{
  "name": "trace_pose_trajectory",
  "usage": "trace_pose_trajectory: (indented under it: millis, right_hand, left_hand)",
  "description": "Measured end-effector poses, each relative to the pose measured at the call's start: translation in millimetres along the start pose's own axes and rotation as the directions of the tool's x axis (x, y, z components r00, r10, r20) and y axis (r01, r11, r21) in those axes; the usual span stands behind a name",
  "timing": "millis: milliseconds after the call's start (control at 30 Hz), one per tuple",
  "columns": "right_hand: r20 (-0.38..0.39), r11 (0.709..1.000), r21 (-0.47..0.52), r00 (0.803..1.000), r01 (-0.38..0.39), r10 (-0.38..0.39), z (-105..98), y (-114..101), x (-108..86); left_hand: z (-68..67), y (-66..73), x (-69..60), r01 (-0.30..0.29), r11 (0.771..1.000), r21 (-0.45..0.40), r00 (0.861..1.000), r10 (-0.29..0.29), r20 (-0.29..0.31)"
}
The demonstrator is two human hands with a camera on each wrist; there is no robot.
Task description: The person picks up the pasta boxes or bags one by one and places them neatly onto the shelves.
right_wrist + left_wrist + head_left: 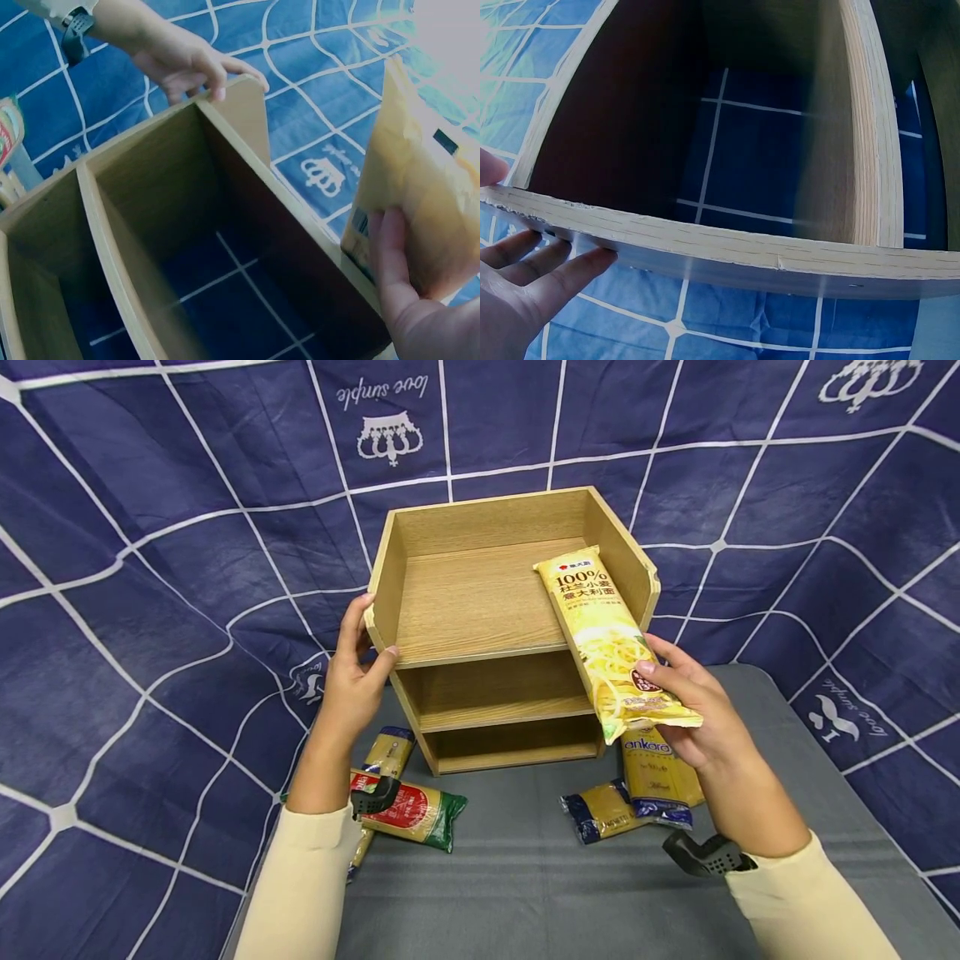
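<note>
The noodle pack is yellow, with dark brown lettering, a red mark on a white patch and a picture of yellow noodles, while the shelf is light tan with fine wood grain. The cloth is deep blue crossed by white grid lines, with white crowns and script; the table is grey. Sleeves are cream, the red pack has gold and green parts, and the Ankara pack is golden with dark blue.
</note>
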State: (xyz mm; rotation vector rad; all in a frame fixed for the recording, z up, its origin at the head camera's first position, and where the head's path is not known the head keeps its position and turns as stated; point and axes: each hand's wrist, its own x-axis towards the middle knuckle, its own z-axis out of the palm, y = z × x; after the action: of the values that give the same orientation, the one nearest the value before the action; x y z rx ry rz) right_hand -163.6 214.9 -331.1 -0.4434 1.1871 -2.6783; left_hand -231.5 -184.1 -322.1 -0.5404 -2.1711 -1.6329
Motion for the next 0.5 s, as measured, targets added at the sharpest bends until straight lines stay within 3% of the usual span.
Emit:
trace_pose_trajectory:
  millis: [367, 500]
  right_hand:
    - [-0.088, 1.0, -0.012, 0.996, -0.002, 0.001, -3.0, 2.3, 7.3]
    - [-0.063, 1.0, -0.015, 0.998, -0.016, 0.015, -4.7, 2.1, 1.1]
  left_hand:
    - [0.7, -0.9, 0.3, 0.01, 1.0, -0.024, 1.0, -0.01, 0.009]
    - [0.5, 0.1, 0.7, 0.003, 1.0, -0.024, 1.0, -0.003, 0.003]
